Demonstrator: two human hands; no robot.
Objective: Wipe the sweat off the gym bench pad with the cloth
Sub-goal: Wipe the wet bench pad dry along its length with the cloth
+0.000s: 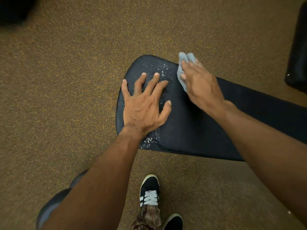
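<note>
A black gym bench pad runs from the middle of the view out to the right edge, its rounded end at the left. Droplets of sweat glisten on that end, and more sit near its front edge. My left hand lies flat on the wet end with the fingers spread, holding nothing. My right hand presses a light blue-grey cloth onto the pad's far edge; the cloth sticks out beyond the fingertips. The pad to the right of the cloth looks matte and dry.
Brown speckled floor surrounds the bench. My black shoes with white laces stand just in front of the pad. Another black padded object is at the right edge, and a dark shape fills the top left corner.
</note>
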